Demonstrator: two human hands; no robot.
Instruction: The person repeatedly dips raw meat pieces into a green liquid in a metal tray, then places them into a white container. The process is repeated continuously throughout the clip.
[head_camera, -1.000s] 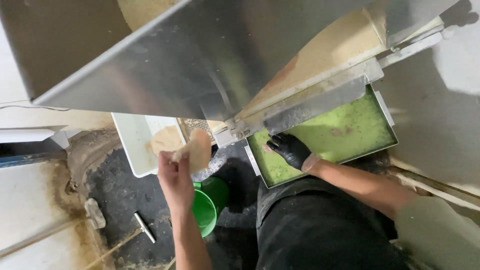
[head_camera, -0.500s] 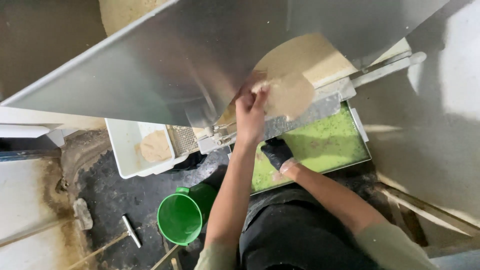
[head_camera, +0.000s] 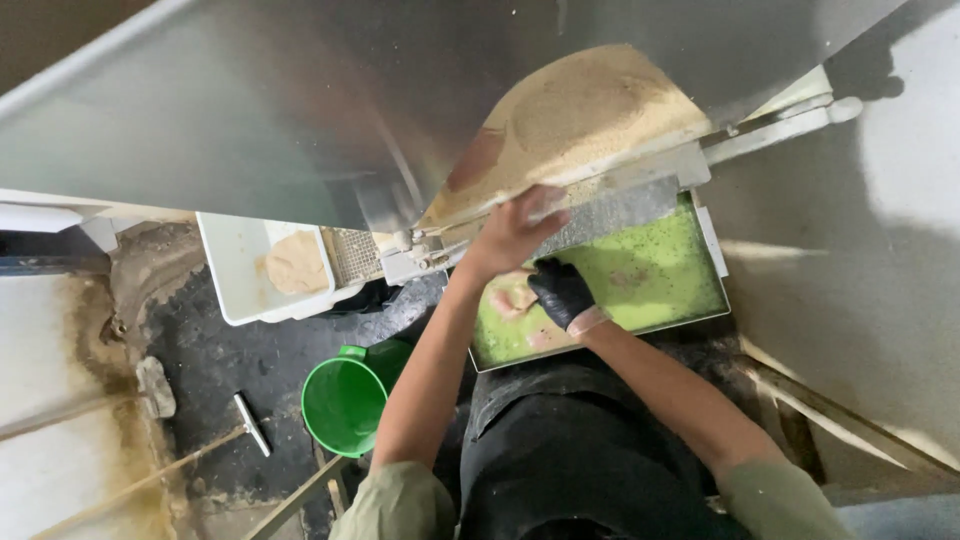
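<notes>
Looking down from a head camera, a person stands at a metal machine with a slanted steel hopper (head_camera: 300, 110) holding a heap of tan, sandy meal (head_camera: 580, 110). The left hand (head_camera: 515, 230), bare, reaches up to the lower edge of that heap, fingers spread and blurred; whether it holds any meal cannot be told. The right hand (head_camera: 562, 292), in a black glove, rests in a shallow metal tray (head_camera: 715, 270) coated with green paste, near the tray's left end, curled over a pale lump (head_camera: 512, 297) without clearly grasping it. A white tub (head_camera: 235, 290) with more tan meal sits by the hopper's outlet, and a green bucket (head_camera: 345, 405) stands on the dark, wet floor below. Judged from this, loosened meal could slide past the tray's edge onto the floor, and the bare hand is close to the machine's metal outlet parts.
</notes>
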